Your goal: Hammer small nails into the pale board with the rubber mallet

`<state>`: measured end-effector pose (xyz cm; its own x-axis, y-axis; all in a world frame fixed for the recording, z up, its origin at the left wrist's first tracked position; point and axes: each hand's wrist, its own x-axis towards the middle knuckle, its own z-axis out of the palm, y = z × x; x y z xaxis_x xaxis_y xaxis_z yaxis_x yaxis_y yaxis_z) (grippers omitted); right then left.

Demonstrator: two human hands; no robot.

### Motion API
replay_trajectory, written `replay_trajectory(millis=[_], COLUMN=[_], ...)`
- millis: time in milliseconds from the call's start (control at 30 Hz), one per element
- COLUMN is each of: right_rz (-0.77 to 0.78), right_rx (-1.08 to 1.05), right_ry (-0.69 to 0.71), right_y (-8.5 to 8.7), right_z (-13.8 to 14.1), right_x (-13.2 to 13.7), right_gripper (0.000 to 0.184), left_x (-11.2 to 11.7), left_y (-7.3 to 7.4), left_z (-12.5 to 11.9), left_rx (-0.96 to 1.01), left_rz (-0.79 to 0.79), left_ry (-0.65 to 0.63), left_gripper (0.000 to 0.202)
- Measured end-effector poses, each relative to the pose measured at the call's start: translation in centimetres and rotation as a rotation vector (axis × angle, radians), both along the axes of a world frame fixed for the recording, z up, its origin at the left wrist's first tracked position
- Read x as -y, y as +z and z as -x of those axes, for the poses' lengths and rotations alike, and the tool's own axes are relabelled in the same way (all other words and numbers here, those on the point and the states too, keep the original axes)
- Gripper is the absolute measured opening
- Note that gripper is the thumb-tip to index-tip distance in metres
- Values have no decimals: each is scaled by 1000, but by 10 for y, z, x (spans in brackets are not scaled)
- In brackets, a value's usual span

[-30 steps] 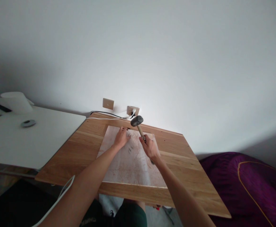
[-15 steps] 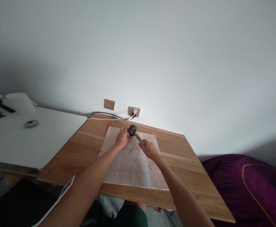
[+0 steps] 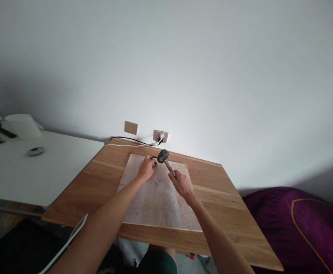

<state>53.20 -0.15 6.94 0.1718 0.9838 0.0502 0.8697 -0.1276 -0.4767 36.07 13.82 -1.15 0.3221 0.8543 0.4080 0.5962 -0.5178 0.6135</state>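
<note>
My right hand (image 3: 181, 184) is closed round the wooden handle of a hammer (image 3: 164, 158), whose dark head hangs just above the far edge of a pale whitish board (image 3: 157, 201). My left hand (image 3: 146, 168) rests on that board beside the hammer head, fingers pinched together at something too small to make out. A few small dark nails (image 3: 157, 183) lie on the board between my hands. The board lies flat on a wooden table (image 3: 223, 205).
A white table (image 3: 26, 171) stands to the left with a white bowl-like object (image 3: 23, 125), a grey ring (image 3: 36, 151) and tools at its far end. Wall sockets (image 3: 160, 135) with cables sit behind the wooden table. A purple cushion (image 3: 298, 224) lies at the right.
The hammer head came down from a raised position to the board by my left fingers, then lifted slightly again. My left hand stayed in place.
</note>
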Motion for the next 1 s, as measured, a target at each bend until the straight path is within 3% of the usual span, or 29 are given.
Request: replay_trajectory(millis=[233,433,600,733,867,1000], right_rz=[-63,24,-100,-72,-52,-159], right_rx=[-47,-6,-147,-219,-233,-224], right_ry=[10,-44,-89,-123,-115,-55], right_y=[-1,-14,-8,-9,-11,-4], right_z=[16,24,15,11,12,16], right_x=[1,-1,2,4,6,6], right_gripper=[32,24,30,28,29,30], left_x=[4,4,3,1,1,2], left_y=[1,1,2,3,1,0], left_z=[-1,0,0,0,1,0], left_rx=[-37,-42,-39,4,20,-21], left_rz=[18,15,42,47,33,28], left_ry=[48,59,38,32,25,10], left_gripper=[45,39,19,6,5,9])
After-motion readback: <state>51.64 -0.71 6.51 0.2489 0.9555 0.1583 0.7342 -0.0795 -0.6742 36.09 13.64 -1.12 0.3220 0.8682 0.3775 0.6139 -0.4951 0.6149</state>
